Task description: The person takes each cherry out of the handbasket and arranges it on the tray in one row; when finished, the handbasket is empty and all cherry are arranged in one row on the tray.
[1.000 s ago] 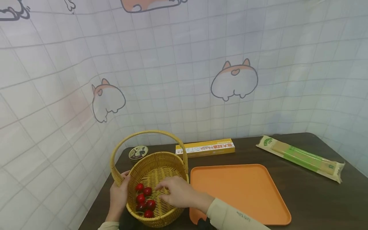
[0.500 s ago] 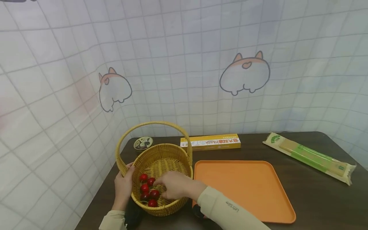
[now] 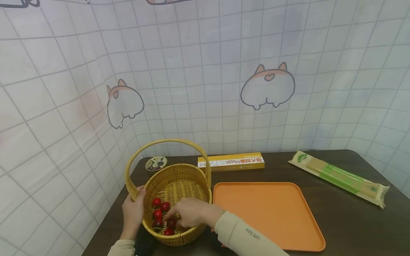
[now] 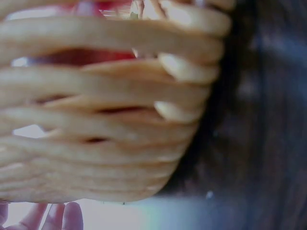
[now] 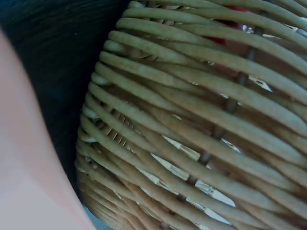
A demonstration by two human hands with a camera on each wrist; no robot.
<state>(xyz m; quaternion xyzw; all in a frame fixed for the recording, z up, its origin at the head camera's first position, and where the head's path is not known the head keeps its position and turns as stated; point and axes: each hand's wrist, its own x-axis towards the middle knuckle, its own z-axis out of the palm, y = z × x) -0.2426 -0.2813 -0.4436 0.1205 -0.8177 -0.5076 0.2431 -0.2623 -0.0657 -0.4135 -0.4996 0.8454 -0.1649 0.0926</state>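
Observation:
A woven yellow basket (image 3: 179,170) with a tall hoop handle stands at the table's near left corner. Several small red fruits (image 3: 160,208) lie in its left half. My left hand (image 3: 132,212) grips the basket's left rim, thumb over the edge. My right hand (image 3: 189,213) reaches into the basket, its fingers curled down around one red fruit (image 3: 171,223). The left wrist view is filled by the basket's weave (image 4: 110,120), red showing through its gaps, with fingertips (image 4: 53,218) at the bottom left. The right wrist view shows the basket wall (image 5: 192,134) from outside.
An orange tray (image 3: 272,213) lies just right of the basket. Behind it is a yellow pasta box (image 3: 231,160), and a green-banded pasta packet (image 3: 339,177) lies at the far right. A small round tin (image 3: 156,164) sits behind the basket. Tiled cloth walls close the back and left.
My right hand has moved lower and nearer inside the basket, onto the red fruits. The left hand has stayed on the rim. The head view has shifted slightly.

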